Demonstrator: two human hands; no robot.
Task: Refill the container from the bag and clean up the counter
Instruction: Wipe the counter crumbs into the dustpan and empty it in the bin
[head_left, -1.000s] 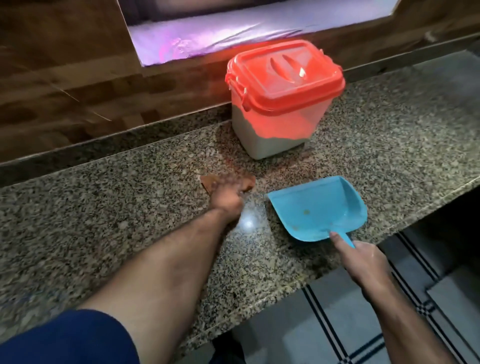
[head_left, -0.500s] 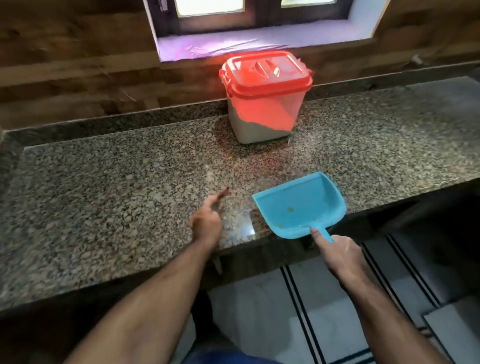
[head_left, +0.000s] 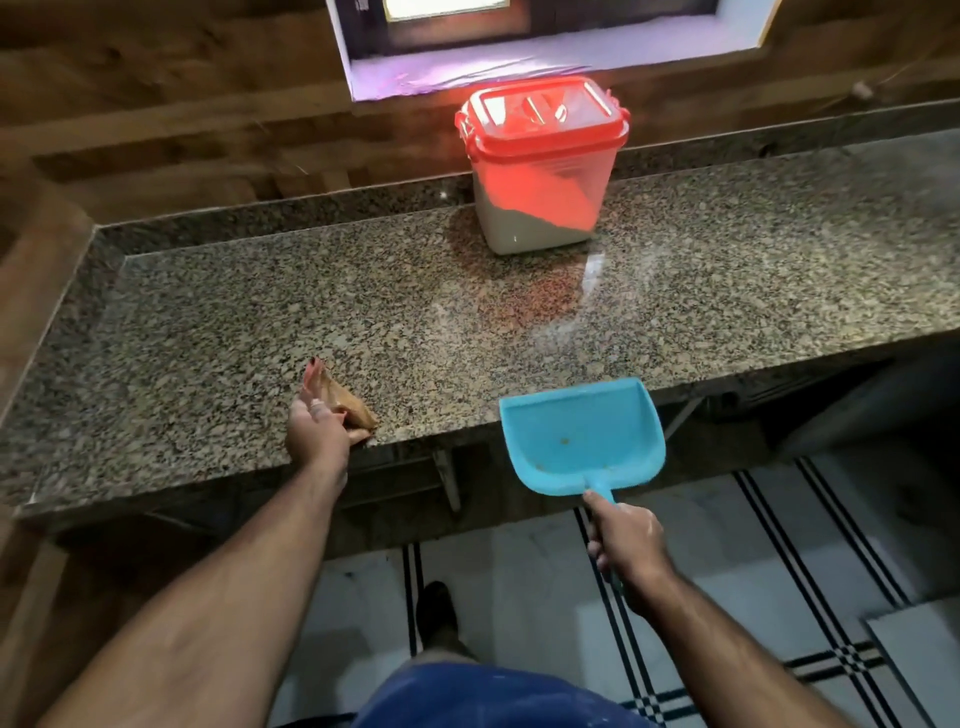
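A clear container (head_left: 540, 208) with a shut red lid stands at the back of the granite counter (head_left: 467, 312), partly filled with pale powder. My left hand (head_left: 317, 431) rests at the counter's front edge and holds a small brown cloth (head_left: 349, 402) against the granite. My right hand (head_left: 626, 543) grips the handle of a blue dustpan (head_left: 579, 439), which hangs just off the counter's front edge with a few crumbs in it. No bag is in view.
A wooden wall and a window sill (head_left: 545, 57) run behind the counter. A wooden side panel (head_left: 36, 291) closes the counter's left end. Below the edge lies a white tiled floor (head_left: 753, 571) with dark stripes, where my foot (head_left: 436, 613) shows.
The dustpan has come back off the counter to hang past its front edge. My left hand has slid the cloth left and toward the front edge. The view has pulled back.
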